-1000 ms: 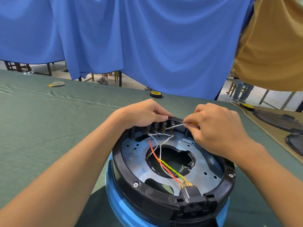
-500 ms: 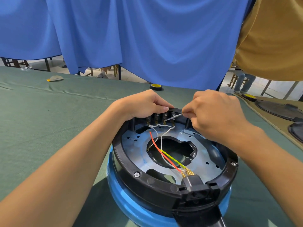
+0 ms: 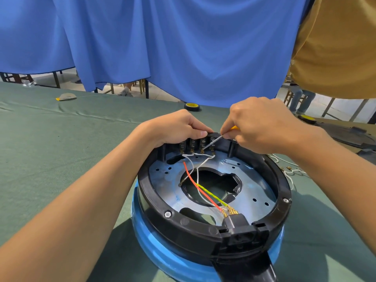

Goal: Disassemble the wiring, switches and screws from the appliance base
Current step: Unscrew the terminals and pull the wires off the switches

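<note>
Black-rimmed blue appliance base (image 3: 183, 226) underside-up by near edge of desk (image 3: 61, 149); red, white, yellow-green wires (image 3: 190, 178) span far-rim switches (image 3: 192, 144) to near-rim socket (image 3: 238, 222).

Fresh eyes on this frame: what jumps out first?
Both hands meet at the far rim of the blue-and-black appliance base: the left hand grips the switch block, and the right hand pokes a screwdriver at its terminals. Next, the red wire crossing the centre hole to the near-rim socket.

I note a blue curtain (image 3: 183, 47) across the back and a mustard cloth (image 3: 335, 47) at right. The surface (image 3: 50, 149) has a green cover. Below the curtain, chair legs (image 3: 142, 86) stand on a pale floor (image 3: 343, 106).
</note>
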`<state>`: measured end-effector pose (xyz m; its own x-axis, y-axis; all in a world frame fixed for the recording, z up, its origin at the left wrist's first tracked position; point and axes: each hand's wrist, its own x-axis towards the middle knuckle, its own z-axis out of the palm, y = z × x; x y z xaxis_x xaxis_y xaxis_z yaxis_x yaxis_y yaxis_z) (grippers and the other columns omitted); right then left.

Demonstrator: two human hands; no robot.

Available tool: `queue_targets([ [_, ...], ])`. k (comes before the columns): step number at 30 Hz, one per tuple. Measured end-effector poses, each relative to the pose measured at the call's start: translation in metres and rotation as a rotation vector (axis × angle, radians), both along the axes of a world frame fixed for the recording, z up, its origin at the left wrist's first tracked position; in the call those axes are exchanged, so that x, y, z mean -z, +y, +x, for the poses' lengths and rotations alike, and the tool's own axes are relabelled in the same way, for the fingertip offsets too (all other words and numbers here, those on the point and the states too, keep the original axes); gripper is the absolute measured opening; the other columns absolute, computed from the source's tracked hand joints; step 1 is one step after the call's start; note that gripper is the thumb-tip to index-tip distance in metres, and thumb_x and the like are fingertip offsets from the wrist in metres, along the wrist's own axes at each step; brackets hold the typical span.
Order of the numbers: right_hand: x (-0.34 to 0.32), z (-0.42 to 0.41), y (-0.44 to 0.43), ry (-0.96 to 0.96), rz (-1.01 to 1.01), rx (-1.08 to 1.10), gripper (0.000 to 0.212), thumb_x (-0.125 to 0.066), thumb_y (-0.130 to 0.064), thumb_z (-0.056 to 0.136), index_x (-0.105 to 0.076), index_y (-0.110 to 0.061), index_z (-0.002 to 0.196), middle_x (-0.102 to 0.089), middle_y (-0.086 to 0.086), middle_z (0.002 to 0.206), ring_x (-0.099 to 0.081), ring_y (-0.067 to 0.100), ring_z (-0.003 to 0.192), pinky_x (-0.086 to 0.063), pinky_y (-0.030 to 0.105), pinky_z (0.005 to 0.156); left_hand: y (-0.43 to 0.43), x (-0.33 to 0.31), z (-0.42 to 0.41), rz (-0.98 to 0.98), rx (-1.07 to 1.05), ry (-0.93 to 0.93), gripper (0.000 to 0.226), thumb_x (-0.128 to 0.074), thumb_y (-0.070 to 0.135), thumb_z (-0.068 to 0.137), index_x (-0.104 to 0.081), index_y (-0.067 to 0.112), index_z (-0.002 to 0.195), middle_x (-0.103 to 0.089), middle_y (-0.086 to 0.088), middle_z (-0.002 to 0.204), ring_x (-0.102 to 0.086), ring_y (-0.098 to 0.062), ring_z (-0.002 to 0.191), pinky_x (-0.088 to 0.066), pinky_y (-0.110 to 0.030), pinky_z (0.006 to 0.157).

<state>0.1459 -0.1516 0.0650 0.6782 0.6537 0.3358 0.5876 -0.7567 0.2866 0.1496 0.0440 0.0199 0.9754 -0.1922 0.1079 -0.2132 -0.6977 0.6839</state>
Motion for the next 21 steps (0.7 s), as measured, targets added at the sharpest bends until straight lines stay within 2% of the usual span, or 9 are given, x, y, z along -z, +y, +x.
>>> queue_targets([
  [2,-0.001,0.004,0.002,-0.022,-0.026,-0.026,0.019,-0.064,-0.025,0.084,-0.071,-0.042,0.092,-0.063,-0.008,0.091,-0.059,0.025,0.092,-0.032,0.029,0.059,0.0,0.0,0.0,0.0,0.001,0.002,0.022,-0.059,0.025,0.096,-0.071,0.035,0.112,-0.067,0.023,0.098,-0.054,0.005,0.09,-0.036,-0.015,0.082],
  [6,-0.006,0.011,0.005,0.035,-0.021,-0.034,0.021,-0.063,-0.024,0.085,-0.072,-0.042,0.091,-0.064,-0.009,0.092,-0.058,0.024,0.095,-0.037,0.031,0.062,0.0,-0.001,0.0,0.015,0.003,-0.002,0.023,-0.059,0.025,0.097,-0.07,0.033,0.114,-0.064,0.026,0.087,-0.053,0.009,0.079,-0.035,-0.014,0.076],
  [10,0.002,0.006,0.0,-0.04,-0.003,-0.035,0.015,-0.061,-0.028,0.086,-0.071,-0.039,0.09,-0.06,-0.011,0.086,-0.057,0.022,0.092,-0.04,0.031,0.062,0.001,0.0,0.0,-0.001,0.009,-0.009,0.023,-0.058,0.024,0.097,-0.071,0.033,0.113,-0.068,0.018,0.088,-0.052,-0.001,0.081,-0.038,-0.017,0.076],
  [14,0.022,-0.006,-0.009,-0.152,0.048,-0.025,0.017,-0.054,-0.035,0.092,-0.07,-0.04,0.094,-0.057,-0.01,0.092,-0.053,0.018,0.094,-0.038,0.028,0.061,-0.001,-0.001,-0.002,0.004,0.023,-0.021,0.024,-0.057,0.022,0.097,-0.072,0.034,0.112,-0.057,0.014,0.063,-0.039,-0.002,0.06,-0.033,-0.015,0.059],
  [17,0.026,-0.01,-0.01,-0.169,0.031,-0.022,0.02,-0.05,-0.036,0.094,-0.069,-0.04,0.095,-0.057,-0.009,0.094,-0.052,0.016,0.095,-0.038,0.027,0.059,0.0,0.0,-0.001,0.009,0.028,-0.017,0.023,-0.057,0.024,0.097,-0.072,0.034,0.113,-0.071,-0.007,0.089,-0.046,-0.009,0.076,-0.037,-0.024,0.073],
  [18,0.025,-0.01,-0.01,-0.187,0.011,-0.024,0.019,-0.05,-0.036,0.094,-0.069,-0.04,0.094,-0.057,-0.01,0.094,-0.052,0.016,0.094,-0.036,0.027,0.058,0.0,0.0,-0.001,0.009,0.03,-0.015,0.023,-0.057,0.024,0.097,-0.071,0.034,0.113,-0.07,-0.006,0.085,-0.045,-0.009,0.075,-0.037,-0.025,0.073],
  [20,0.02,-0.009,-0.009,-0.225,-0.031,-0.026,0.018,-0.052,-0.036,0.093,-0.069,-0.041,0.092,-0.057,-0.01,0.092,-0.051,0.015,0.092,-0.03,0.026,0.056,0.0,-0.001,-0.001,0.009,0.026,-0.02,0.023,-0.057,0.024,0.098,-0.072,0.034,0.112,-0.054,0.008,0.063,-0.038,-0.004,0.061,-0.032,-0.017,0.059],
  [21,0.017,-0.008,-0.008,-0.232,-0.05,-0.028,0.017,-0.054,-0.034,0.092,-0.069,-0.041,0.091,-0.057,-0.01,0.09,-0.051,0.015,0.09,-0.028,0.025,0.054,0.0,-0.001,-0.001,0.01,0.02,-0.024,0.023,-0.057,0.025,0.097,-0.072,0.034,0.112,-0.047,0.011,0.059,-0.034,-0.004,0.056,-0.03,-0.015,0.054],
])
